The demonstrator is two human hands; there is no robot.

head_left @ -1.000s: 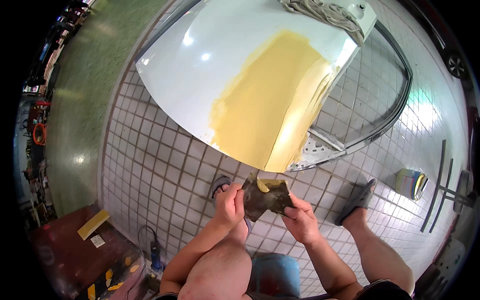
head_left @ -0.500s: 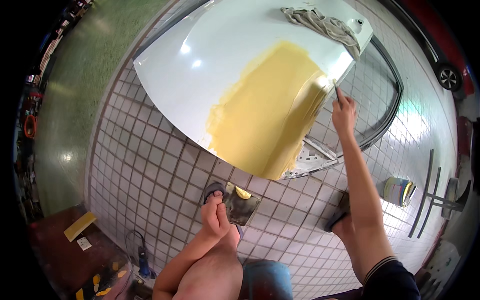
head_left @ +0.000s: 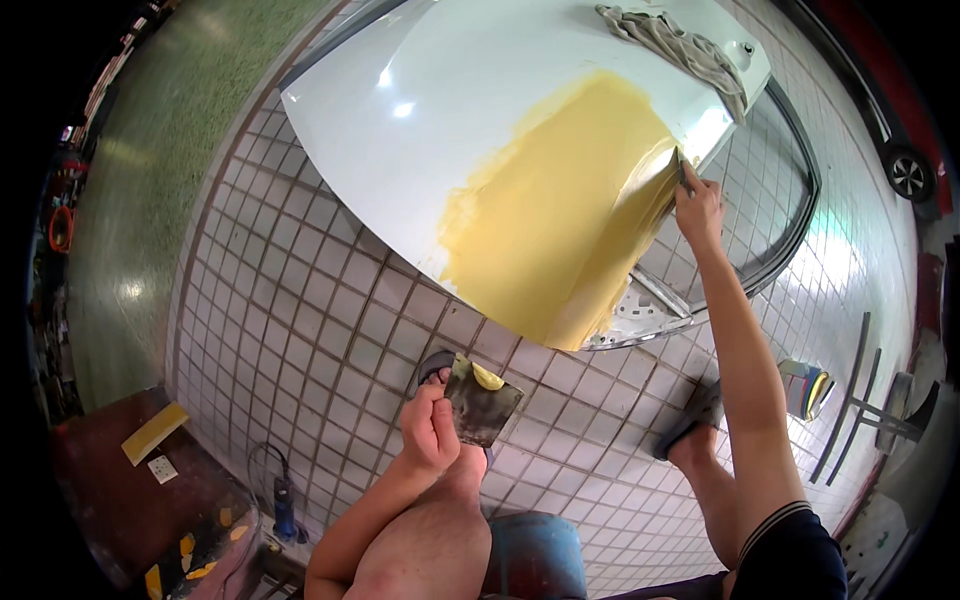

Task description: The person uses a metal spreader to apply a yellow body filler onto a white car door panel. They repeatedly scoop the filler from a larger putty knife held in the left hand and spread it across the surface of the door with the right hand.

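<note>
A white car door (head_left: 390, 165) lies flat with a broad coat of yellow body filler (head_left: 560, 210) across one end. My right hand (head_left: 700, 212) grips a putty knife (head_left: 681, 168), its blade at the coat's upper right edge beside the window opening. Streaks and a raised ridge mark the filler near the blade. Lower down, over my foot, my left hand (head_left: 430, 432) pinches the left edge of a dark square mixing board (head_left: 485, 415). On the board's top edge sits a dab of yellow filler (head_left: 488, 377).
A crumpled grey rag (head_left: 685, 50) rests on the door's far end. An open tin (head_left: 803, 390) stands right on the tiled floor, near a dark metal stand (head_left: 880, 410). A blue power tool (head_left: 284, 510) is beside the brown table (head_left: 100, 455). A blue stool (head_left: 535, 555) is below me.
My right hand has moved slightly right, and the putty knife now lies closer to the filler surface. The whole view has shifted a little. My left hand still holds the board.
</note>
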